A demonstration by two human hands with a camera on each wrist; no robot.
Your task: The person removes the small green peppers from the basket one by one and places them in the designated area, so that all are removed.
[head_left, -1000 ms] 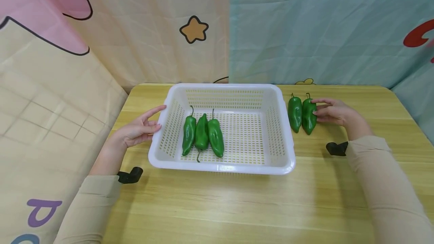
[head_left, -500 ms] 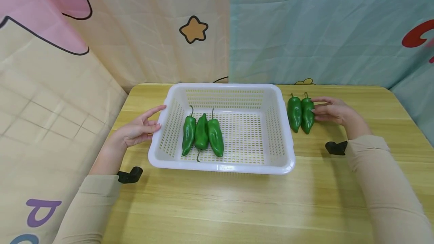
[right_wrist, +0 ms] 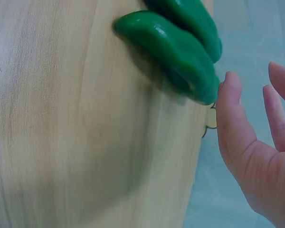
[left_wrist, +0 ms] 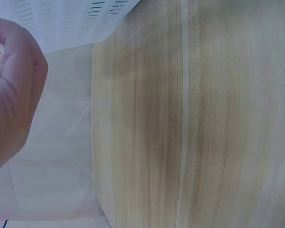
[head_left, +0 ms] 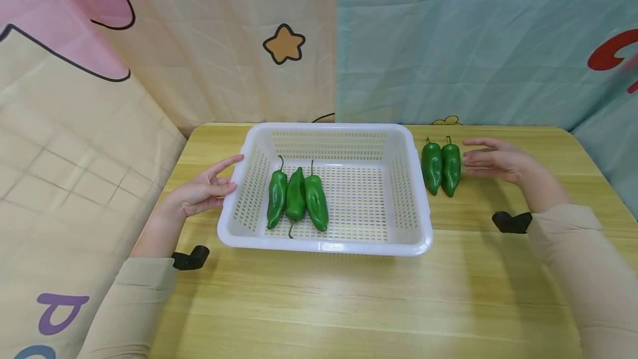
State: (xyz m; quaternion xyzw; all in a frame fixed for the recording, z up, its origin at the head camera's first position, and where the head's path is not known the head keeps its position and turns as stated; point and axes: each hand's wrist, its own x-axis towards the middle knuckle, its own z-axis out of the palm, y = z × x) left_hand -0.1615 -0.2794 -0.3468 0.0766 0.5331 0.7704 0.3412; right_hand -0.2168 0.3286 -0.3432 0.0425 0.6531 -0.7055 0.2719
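A white plastic basket (head_left: 406,248) stands on the table, with three green peppers (head_left: 296,198) lying side by side at its left. My left hand (head_left: 201,190) has its fingertips at the basket's left rim, the fingers fairly straight. In the left wrist view, the hand (left_wrist: 16,90) is beside the basket wall (left_wrist: 71,23); its fingertips are hidden. To the right of the basket lie two more green peppers, an inner one (head_left: 432,168) and an outer one (head_left: 451,169). Just right of the outer pepper, my right hand (head_left: 498,160) is apart from it, fingers extended and holding nothing.
The wooden table (head_left: 319,298) runs back to a printed curtain (head_left: 438,43), with another curtain (head_left: 75,170) along the left side. A black wrist mount (head_left: 191,258) projects from the left sleeve, another mount (head_left: 512,222) from the right.
My right hand first shifts slightly left with the outer pepper against its fingertips, then draws off to the right, leaving the pepper beside its neighbour. The left hand and basket stay put.
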